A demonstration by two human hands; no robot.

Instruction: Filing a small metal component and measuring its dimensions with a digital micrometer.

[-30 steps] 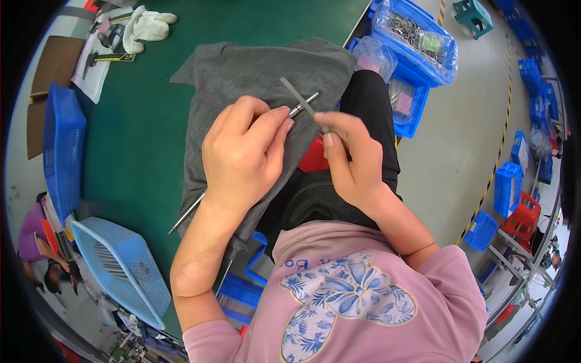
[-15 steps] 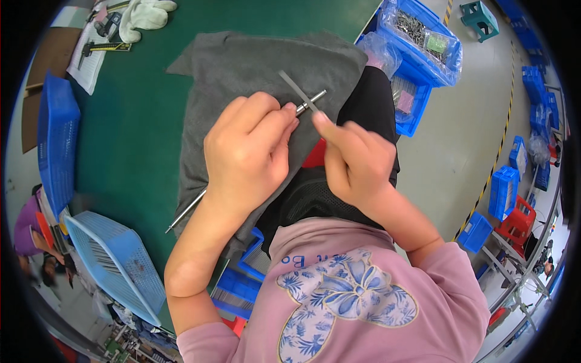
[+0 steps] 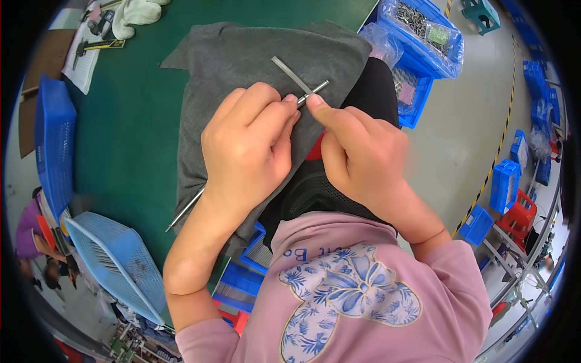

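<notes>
- A dusty-pink T-shirt (image 3: 445,296) in soft, matte-looking cloth, gathered in folds at the waist.
- Short sleeves: the left sleeve (image 3: 207,340) and the right sleeve (image 3: 463,272) both end above the elbow.
- A large rounded-lobed motif (image 3: 363,291) on the front, white with blue leafy sprigs, a blue ribbon bow and a pale yellowish outline.
- Blue lettering (image 3: 295,253) beside the motif, partly lost in a fold.
- Black trousers (image 3: 380,91), plain along the visible leg.
- Bare forearms, left hand (image 3: 247,136) and right hand (image 3: 366,148).
</notes>
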